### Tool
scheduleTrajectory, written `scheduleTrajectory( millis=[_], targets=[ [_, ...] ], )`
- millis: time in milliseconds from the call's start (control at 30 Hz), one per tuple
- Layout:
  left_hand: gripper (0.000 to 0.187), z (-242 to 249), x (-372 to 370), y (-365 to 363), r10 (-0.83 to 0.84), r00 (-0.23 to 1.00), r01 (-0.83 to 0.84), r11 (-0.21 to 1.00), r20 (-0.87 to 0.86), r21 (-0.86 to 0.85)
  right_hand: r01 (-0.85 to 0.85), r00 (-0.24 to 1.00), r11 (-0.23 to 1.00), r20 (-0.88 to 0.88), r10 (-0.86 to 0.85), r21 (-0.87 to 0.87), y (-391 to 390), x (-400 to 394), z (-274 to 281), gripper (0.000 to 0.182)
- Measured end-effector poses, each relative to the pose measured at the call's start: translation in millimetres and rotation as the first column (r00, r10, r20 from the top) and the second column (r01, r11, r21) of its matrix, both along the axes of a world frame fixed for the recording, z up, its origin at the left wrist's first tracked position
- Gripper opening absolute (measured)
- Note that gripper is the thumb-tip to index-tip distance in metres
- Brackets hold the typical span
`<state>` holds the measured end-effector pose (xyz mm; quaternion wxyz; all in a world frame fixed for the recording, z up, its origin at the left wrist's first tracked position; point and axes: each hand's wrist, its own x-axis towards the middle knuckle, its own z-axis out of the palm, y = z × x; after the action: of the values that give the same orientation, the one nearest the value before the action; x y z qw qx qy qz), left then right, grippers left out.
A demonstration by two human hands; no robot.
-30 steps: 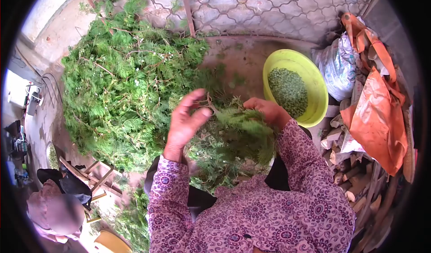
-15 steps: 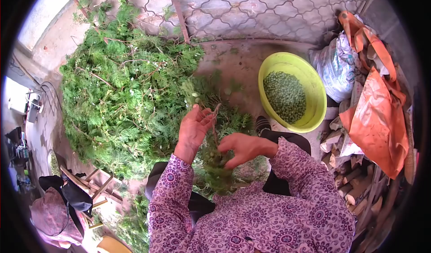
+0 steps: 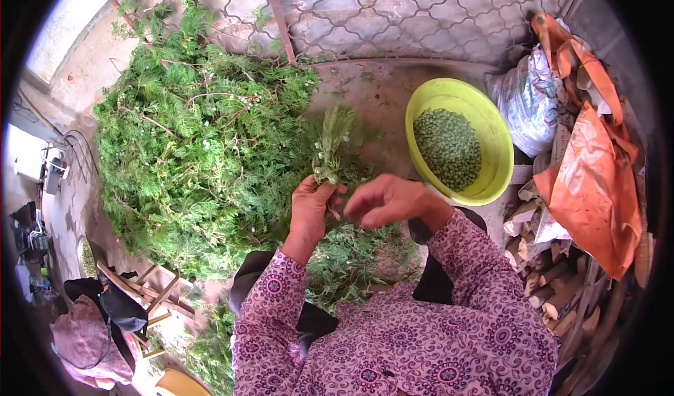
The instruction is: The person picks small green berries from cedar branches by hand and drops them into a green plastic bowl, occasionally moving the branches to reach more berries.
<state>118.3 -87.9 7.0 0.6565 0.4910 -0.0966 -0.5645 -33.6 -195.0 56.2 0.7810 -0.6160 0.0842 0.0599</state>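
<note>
A green sprig (image 3: 331, 143) stands upright from my left hand (image 3: 310, 210), whose fingers are pinched round its lower end. Just to the right, my right hand (image 3: 386, 201) is slightly blurred, its fingers apart and curved, with nothing seen in it. Beyond my left hand lies a large heap of green branches (image 3: 196, 143). A yellow-green basin (image 3: 495, 136) sits to the right of my hands, partly filled with small green round cones (image 3: 446, 147). More cut greenery (image 3: 344, 262) lies between my knees.
A wire mesh fence (image 3: 421, 17) runs along the back. At the right are a white sack (image 3: 526, 108), an orange sack (image 3: 590, 192) and stacked firewood (image 3: 558, 294). Lower left, a person in a pink hat (image 3: 81, 336) is near a wooden stool (image 3: 158, 291).
My left hand has closed round a sprig, now raised upright. My right hand has moved up and right, and its fingers have spread. The dark greenery between my hands has moved away.
</note>
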Motion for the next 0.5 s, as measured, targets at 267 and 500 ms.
scheduleTrajectory(
  millis=[267,500],
  targets=[
    [0.009,3,-6,-1,0.022,0.998,-0.027,0.996,0.058,0.085,0.438,0.898,0.867,0.077,-0.433,-0.237,-3,22,-15,0.018],
    [0.012,-9,-3,0,0.032,0.994,-0.029,0.999,0.101,-0.035,0.456,0.835,0.663,0.028,-0.549,-0.593,6,36,-30,0.027]
  ],
)
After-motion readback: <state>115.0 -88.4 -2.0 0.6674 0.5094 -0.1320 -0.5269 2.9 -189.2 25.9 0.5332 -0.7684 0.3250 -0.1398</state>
